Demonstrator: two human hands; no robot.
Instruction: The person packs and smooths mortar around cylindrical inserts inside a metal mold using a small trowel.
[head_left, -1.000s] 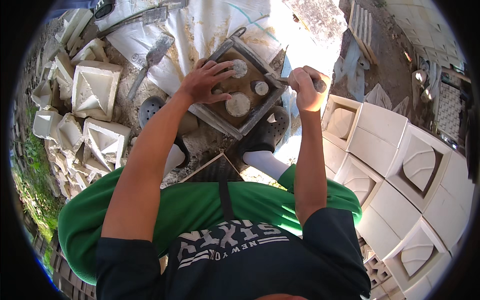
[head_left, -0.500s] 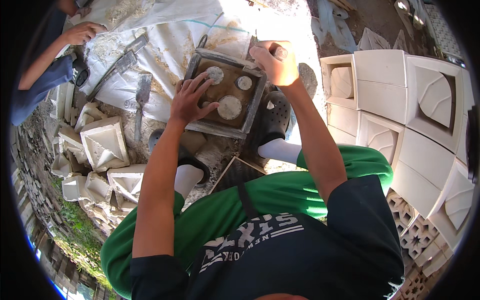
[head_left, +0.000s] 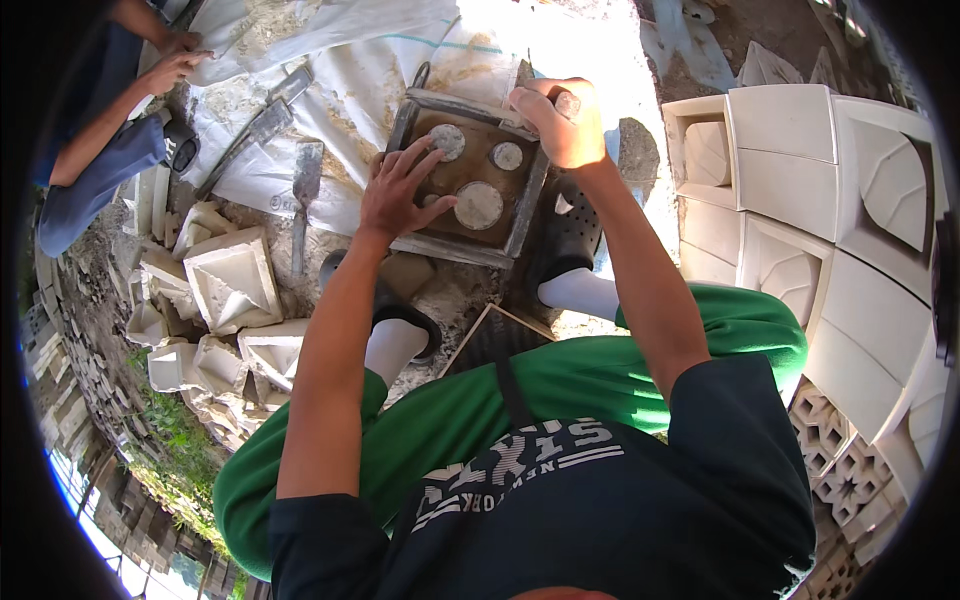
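A square, dark-framed mould box (head_left: 452, 246) lies between my feet, with brown material inside and several round grey discs set in it. My left hand (head_left: 398, 190) rests over its left side, fingers spread, the fingertips near the upper-left disc (head_left: 447, 142) and the thumb by the large lower disc (head_left: 479, 206). A smaller disc (head_left: 507, 156) sits on the right. At the box's upper right corner, my right hand (head_left: 560, 125) is closed round a tool handle (head_left: 567, 104) with a rounded end; the tool's working end is hidden.
A trowel-like tool (head_left: 305, 185) and a hammer-like tool (head_left: 262, 125) lie left of the box. Broken pale castings (head_left: 232, 280) are heaped at the left, and pale moulded blocks (head_left: 785, 160) are stacked at the right. Another person's hand (head_left: 172, 72) is at the upper left.
The whole view has shifted slightly, so the scene sits farther right. Both hands stay in nearly the same places at the box.
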